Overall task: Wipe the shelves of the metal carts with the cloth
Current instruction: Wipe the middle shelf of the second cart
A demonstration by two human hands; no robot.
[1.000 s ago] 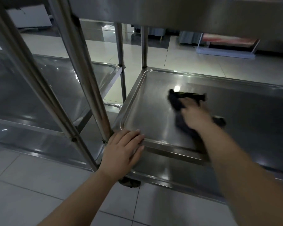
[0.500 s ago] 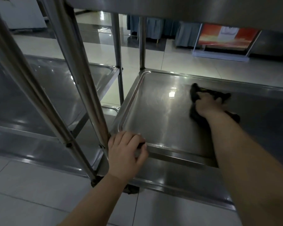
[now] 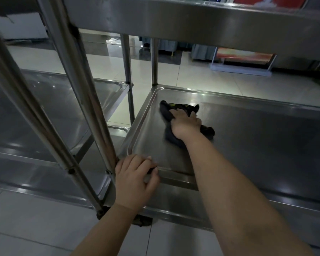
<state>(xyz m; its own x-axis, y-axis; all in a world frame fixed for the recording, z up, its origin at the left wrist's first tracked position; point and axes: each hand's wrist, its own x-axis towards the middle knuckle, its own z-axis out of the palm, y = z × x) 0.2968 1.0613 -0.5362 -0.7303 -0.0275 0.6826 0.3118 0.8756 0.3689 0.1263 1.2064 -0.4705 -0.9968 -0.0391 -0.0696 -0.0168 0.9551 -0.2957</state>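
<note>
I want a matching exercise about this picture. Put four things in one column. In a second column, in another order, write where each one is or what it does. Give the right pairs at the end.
Column one
1. left hand
2. right hand
3. cloth
4. neighbouring cart

Column two
A. lies bunched on the shelf, partly under a hand
B. stands to the left of the cart being wiped
C. grips the rim at the shelf's near left corner
D. holds the dark fabric down on the steel surface

Pairs: 1-C, 2-D, 3-A, 4-B
</note>
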